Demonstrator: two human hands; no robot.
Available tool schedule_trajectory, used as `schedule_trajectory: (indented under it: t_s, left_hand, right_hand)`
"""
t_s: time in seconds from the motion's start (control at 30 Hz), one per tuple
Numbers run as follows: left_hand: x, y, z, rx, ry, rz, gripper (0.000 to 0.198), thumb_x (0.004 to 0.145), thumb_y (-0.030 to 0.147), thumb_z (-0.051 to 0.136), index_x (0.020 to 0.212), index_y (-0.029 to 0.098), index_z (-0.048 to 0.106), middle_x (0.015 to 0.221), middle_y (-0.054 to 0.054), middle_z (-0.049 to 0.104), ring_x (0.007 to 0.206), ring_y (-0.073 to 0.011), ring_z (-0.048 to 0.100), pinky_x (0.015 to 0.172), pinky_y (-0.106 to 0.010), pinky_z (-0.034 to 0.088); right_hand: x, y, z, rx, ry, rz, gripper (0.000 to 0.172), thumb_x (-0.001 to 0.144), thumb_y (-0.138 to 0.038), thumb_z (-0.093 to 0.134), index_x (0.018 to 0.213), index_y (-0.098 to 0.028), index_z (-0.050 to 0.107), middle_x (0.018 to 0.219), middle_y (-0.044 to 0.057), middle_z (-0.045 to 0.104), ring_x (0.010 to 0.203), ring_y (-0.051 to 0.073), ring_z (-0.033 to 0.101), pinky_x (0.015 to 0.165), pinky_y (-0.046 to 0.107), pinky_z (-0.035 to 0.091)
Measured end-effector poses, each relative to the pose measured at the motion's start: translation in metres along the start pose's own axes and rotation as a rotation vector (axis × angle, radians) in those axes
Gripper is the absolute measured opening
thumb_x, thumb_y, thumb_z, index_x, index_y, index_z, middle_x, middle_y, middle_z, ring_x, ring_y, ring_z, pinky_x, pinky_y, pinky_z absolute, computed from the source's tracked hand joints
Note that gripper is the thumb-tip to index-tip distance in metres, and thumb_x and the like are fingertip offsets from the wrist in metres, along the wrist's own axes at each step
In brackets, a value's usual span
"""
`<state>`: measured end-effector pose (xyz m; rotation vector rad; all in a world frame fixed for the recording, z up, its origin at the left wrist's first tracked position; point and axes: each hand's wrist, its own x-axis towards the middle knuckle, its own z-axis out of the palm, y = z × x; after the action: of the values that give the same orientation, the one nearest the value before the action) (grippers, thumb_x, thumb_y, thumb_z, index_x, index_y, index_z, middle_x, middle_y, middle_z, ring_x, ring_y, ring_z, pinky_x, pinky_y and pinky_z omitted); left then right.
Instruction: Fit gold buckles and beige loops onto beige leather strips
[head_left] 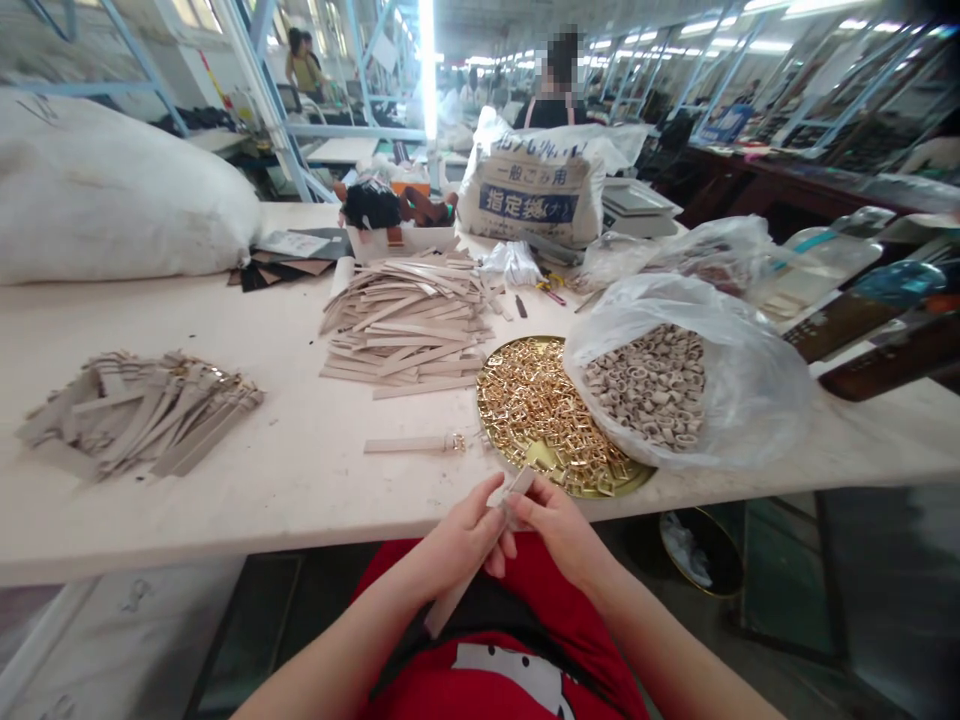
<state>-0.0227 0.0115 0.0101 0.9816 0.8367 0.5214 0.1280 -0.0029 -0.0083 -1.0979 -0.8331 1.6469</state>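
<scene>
A workshop [510, 30] is stretching back beneath rows of glowing ceiling lights [766, 46]. Light-blue metal frames [262, 100] are rising behind a pale desk [292, 490], a bright tube [427, 70] is shining near the centre, and windows [196, 12] are glowing at upper left.

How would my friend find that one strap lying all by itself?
On the pale table, find the round golden tray of metal pieces. Left of it, on the near side of the big strap heap, one beige strap lies flat. Unlike the heaped straps, it lies alone, gold metal at its right end.
</scene>
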Motion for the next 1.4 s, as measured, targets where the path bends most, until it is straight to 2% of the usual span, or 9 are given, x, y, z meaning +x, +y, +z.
schedule_trajectory:
  t_s: [0.13,0.27,0.4,0.5,0.7,1.0,1.23,1.3,1.4]
  left_hand:
    - [0.006,-0.004,0.005,0.103,0.089,0.069,0.057,0.083,0.047,0.042,0.129,0.015,0.033,0.051,0.007,0.047,0.037,-0.0049,0.038,0.039,-0.016,0.029]
    - [0.007,-0.001,-0.001,0.126,0.120,0.026,0.037,0.082,0.048,0.041,0.095,0.014,0.051,0.042,0.010,0.034,0.034,-0.0045,0.026,0.034,-0.017,0.017]
    - [0.013,-0.002,0.000,0.080,0.219,0.008,0.025,0.083,0.041,0.039,0.082,0.017,0.046,0.039,0.010,0.031,0.032,-0.0046,0.023,0.034,-0.017,0.015]
    - [0.014,-0.002,0.004,0.069,0.255,0.010,0.023,0.081,0.040,0.040,0.080,0.018,0.045,0.040,0.010,0.033,0.032,-0.0043,0.025,0.034,-0.016,0.017]
    - [0.012,-0.006,0.006,0.092,0.275,0.005,0.024,0.079,0.042,0.043,0.080,0.018,0.044,0.042,0.010,0.034,0.033,-0.0050,0.026,0.036,-0.017,0.019]
    - [0.020,0.014,0.005,0.385,0.323,0.259,0.021,0.076,0.035,0.052,0.083,0.017,0.056,0.060,0.004,0.047,0.054,-0.0096,0.040,0.051,-0.020,0.030]
    - [0.016,0.012,0.003,0.567,0.342,0.262,0.014,0.073,0.029,0.052,0.075,0.016,0.056,0.062,0.002,0.051,0.058,-0.0106,0.042,0.053,-0.022,0.029]
    - [0.016,0.010,0.001,0.463,0.312,0.198,0.016,0.073,0.031,0.053,0.071,0.016,0.054,0.056,0.004,0.046,0.052,-0.0088,0.038,0.048,-0.021,0.026]
    - [0.015,0.010,0.001,0.048,0.123,0.033,0.022,0.074,0.037,0.053,0.077,0.016,0.050,0.050,0.008,0.032,0.042,-0.0047,0.024,0.041,-0.019,0.017]
  right_hand:
    - [0.000,-0.002,-0.007,-0.321,-0.056,-0.092,0.022,0.080,-0.040,0.052,0.080,-0.019,0.059,0.064,-0.001,0.059,0.061,0.014,0.053,0.062,0.027,0.040]
    - [0.016,-0.021,-0.047,-1.001,0.185,-0.272,0.020,0.080,-0.037,0.051,0.084,-0.020,0.060,0.081,0.004,0.061,0.073,0.018,0.054,0.067,0.030,0.039]
    - [0.038,-0.031,-0.067,-1.545,0.200,-0.214,0.014,0.077,-0.029,0.052,0.081,-0.018,0.060,0.082,0.007,0.060,0.075,0.020,0.055,0.066,0.029,0.036]
    - [0.049,-0.030,-0.066,-1.669,0.154,-0.163,0.009,0.074,-0.026,0.055,0.075,-0.018,0.058,0.078,0.007,0.060,0.074,0.019,0.055,0.062,0.028,0.033]
    - [0.052,-0.032,-0.068,-1.608,0.111,-0.188,0.007,0.074,-0.019,0.050,0.067,-0.019,0.053,0.073,0.003,0.057,0.070,0.016,0.052,0.061,0.026,0.033]
    - [0.018,-0.044,-0.024,-0.815,-0.074,-0.191,0.012,0.074,-0.030,0.056,0.068,-0.020,0.053,0.061,-0.003,0.050,0.056,0.012,0.043,0.053,0.024,0.033]
    - [0.013,-0.027,-0.014,-0.665,-0.066,-0.157,0.007,0.071,-0.024,0.060,0.077,-0.020,0.058,0.067,-0.002,0.057,0.061,0.013,0.049,0.057,0.026,0.037]
    - [0.010,-0.026,-0.013,-0.580,-0.076,-0.130,0.017,0.071,-0.025,0.061,0.087,-0.021,0.058,0.067,-0.002,0.056,0.060,0.012,0.049,0.056,0.025,0.038]
    - [0.004,-0.028,-0.013,-0.475,-0.109,-0.087,0.032,0.069,-0.026,0.065,0.100,-0.021,0.058,0.070,-0.002,0.056,0.063,0.012,0.050,0.059,0.025,0.039]
